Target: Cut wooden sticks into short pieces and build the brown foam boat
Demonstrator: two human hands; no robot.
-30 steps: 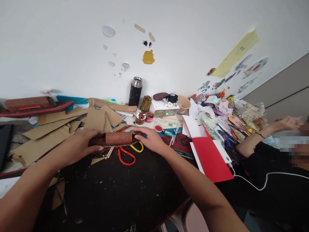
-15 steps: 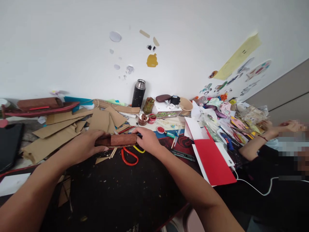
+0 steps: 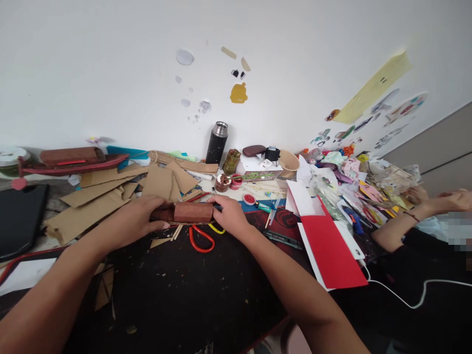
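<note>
A small brown cardboard model boat (image 3: pixel 192 213) with an arched canopy lies level between my hands, over the near edge of the clutter. Its left end sits in the fingers of my left hand (image 3: pixel 147 215), with the thumb along the near side. My right hand (image 3: pixel 229 215) closes round its right end. A small dark piece (image 3: pixel 217 207) shows at those right fingers; I cannot make out what it is. Just below the boat are scissors with a red handle loop (image 3: pixel 201 239) and a yellow part (image 3: pixel 217 228), partly hidden. Thin wooden sticks (image 3: pixel 177 232) poke out beneath it.
Cardboard scraps (image 3: pixel 88 211), a larger model boat (image 3: pixel 73 162) and a black phone (image 3: pixel 22 221) lie left. A black flask (image 3: pixel 217 143) stands by the wall. To the right are a utility knife (image 3: pixel 282 239), red card (image 3: pixel 334 250) and another person's arm (image 3: pixel 394 228).
The view has shifted slightly left, so everything sits a little further right. Both hands keep their hold on the model boat, with little visible movement.
</note>
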